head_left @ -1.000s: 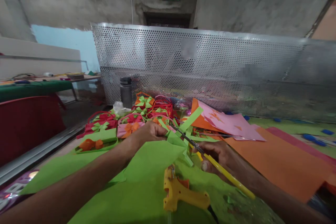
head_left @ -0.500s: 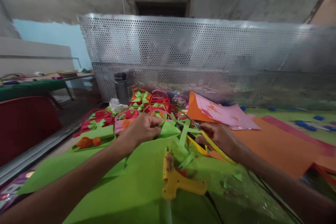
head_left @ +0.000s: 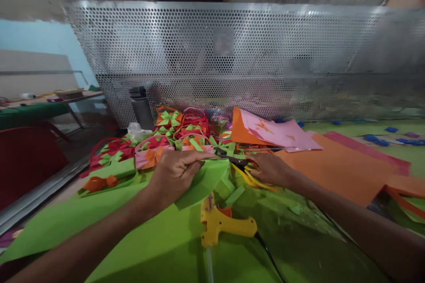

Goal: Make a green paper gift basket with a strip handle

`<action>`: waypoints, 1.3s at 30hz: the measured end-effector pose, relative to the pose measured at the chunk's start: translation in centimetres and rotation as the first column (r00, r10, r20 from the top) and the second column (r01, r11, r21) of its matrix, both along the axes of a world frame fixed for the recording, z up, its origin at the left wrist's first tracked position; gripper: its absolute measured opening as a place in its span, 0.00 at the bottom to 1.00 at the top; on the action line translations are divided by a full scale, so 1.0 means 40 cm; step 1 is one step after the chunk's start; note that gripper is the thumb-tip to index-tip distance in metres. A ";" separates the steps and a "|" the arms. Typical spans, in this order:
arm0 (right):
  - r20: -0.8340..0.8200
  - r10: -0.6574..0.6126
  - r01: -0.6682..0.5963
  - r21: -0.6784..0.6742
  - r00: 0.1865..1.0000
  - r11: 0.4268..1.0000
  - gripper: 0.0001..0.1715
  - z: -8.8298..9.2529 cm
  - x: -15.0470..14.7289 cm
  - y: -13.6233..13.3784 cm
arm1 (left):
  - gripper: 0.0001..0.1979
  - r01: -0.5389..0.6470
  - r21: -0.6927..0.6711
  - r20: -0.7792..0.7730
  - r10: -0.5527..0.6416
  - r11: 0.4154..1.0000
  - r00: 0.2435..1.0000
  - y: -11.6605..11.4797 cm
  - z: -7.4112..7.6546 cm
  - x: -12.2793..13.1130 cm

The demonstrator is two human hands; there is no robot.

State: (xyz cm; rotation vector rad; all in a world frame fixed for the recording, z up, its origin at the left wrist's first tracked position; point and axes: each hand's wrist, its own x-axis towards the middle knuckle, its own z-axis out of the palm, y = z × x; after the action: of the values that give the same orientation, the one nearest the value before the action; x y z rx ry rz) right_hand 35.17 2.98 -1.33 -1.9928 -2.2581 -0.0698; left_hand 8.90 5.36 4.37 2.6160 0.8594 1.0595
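Note:
My left hand (head_left: 174, 172) grips a folded piece of green paper (head_left: 204, 181) and holds it a little above the large green sheet (head_left: 133, 234). To its right, my right hand (head_left: 270, 169) rests low on the table with yellow-handled scissors (head_left: 247, 172) in its fingers; the blades point left toward the folded paper. Cut green strips (head_left: 234, 195) lie between the two hands. A yellow glue gun (head_left: 222, 225) lies just in front of them, its nozzle pointing away from me.
Several red, pink and green paper baskets with bows (head_left: 159, 141) crowd the far left. Orange (head_left: 338, 168) and pink sheets (head_left: 279, 135) spread to the right. A grey bottle (head_left: 141, 107) stands before a perforated metal screen (head_left: 232, 62). A red chair (head_left: 26, 159) is at left.
My right hand has lowered the scissors from a raised slant down to the table. The left hand has pulled the green paper nearer and folded it over. The camera has tilted downward.

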 end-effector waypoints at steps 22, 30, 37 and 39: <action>0.037 0.312 -0.310 -0.061 0.949 0.949 0.19 -0.024 -0.228 -0.194 | 0.18 -0.100 0.287 0.166 0.053 0.953 0.985 0.022 0.009 -0.019; -0.114 0.319 -0.324 -0.030 0.941 0.946 0.22 0.002 -0.214 -0.170 | 0.14 -0.202 0.063 0.220 0.184 0.977 0.958 0.022 0.026 -0.023; -0.299 0.165 -0.072 0.298 0.940 0.952 0.28 0.096 -0.119 -0.130 | 0.11 -0.208 -0.029 0.401 0.202 0.978 0.894 0.028 0.046 -0.041; -0.358 0.196 -0.046 0.387 0.913 0.921 0.22 0.112 -0.102 -0.127 | 0.11 -0.183 -0.054 0.402 0.189 0.982 0.896 0.022 0.049 -0.039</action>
State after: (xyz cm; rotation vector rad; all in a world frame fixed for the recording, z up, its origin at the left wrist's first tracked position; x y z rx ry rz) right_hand 31.11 -2.08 3.14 -1.5088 -1.9353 -0.0730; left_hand 7.33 6.25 6.34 2.2042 1.0180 1.5668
